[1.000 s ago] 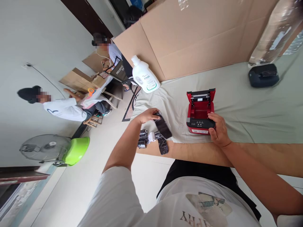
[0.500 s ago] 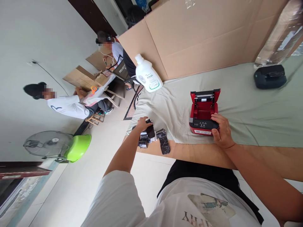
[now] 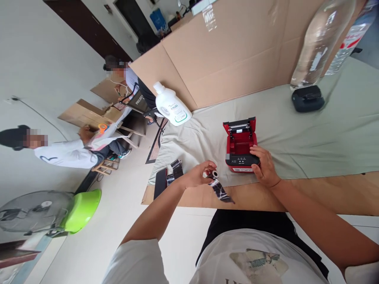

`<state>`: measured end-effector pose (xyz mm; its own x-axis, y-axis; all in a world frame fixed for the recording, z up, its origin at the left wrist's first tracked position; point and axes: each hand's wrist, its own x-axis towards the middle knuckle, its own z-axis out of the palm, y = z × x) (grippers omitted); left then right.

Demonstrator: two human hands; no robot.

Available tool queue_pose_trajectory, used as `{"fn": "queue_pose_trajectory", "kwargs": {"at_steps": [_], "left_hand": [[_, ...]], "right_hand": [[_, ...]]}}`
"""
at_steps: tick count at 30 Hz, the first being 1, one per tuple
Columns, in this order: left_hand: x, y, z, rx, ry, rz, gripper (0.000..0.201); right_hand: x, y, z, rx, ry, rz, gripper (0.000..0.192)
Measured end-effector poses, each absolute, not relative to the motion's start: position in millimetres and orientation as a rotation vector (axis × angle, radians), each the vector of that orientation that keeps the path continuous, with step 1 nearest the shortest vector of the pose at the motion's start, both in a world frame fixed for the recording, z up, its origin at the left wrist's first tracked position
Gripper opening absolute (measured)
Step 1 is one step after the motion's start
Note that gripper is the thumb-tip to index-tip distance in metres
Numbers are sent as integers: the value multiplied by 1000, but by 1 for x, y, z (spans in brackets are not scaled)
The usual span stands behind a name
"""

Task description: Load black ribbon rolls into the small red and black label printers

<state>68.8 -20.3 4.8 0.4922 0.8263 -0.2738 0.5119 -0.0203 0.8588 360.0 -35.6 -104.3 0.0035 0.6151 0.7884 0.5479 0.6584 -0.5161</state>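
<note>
Paper roll: small, white, pinched in left hand over the bench's near edge, dark wrapper trailing below. Red printer: lid open, on cloth near that edge; right hand clasps its front. More dark wrappers at the left corner.

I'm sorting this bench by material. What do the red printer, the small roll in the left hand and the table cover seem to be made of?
Red printer: looks like moulded plastic, glossy red shell with a black front panel. Roll: probably paper, matte white, wound on a hollow core; the dark strip hanging from the left hand looks like shiny printed film. Cover: cloth, matte grey-green, showing folds and wrinkles.
</note>
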Motion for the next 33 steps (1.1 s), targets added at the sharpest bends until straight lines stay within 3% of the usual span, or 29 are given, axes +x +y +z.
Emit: {"fn": "queue_pose_trajectory", "kwargs": {"at_steps": [7,14,17,21,26,29,33], "left_hand": [[160,29,32,1807,913,731,32],[216,65,5,2366,1125,68,35],[221,72,-3,2471,1173,12,31],[219,73,-10,2517,1103,206,19],[203,58,-6,2493,881,799,14],[193,58,-2,2549,940,1183,27],[183,65,-3,2605,1030,1192,57]], "right_hand": [[359,-36,-103,-945,-1652,63,40],[361,-36,-104,-962,-1667,93,47],[362,-36,-104,-973,-1674,113,48],[362,-37,-104,-1013,-1698,129,49],[362,-37,-103,-1038,-1668,131,44],[362,-38,-102,-1060,-1671,100,43],[363,-40,-104,-1087,-1670,-13,40]]}}
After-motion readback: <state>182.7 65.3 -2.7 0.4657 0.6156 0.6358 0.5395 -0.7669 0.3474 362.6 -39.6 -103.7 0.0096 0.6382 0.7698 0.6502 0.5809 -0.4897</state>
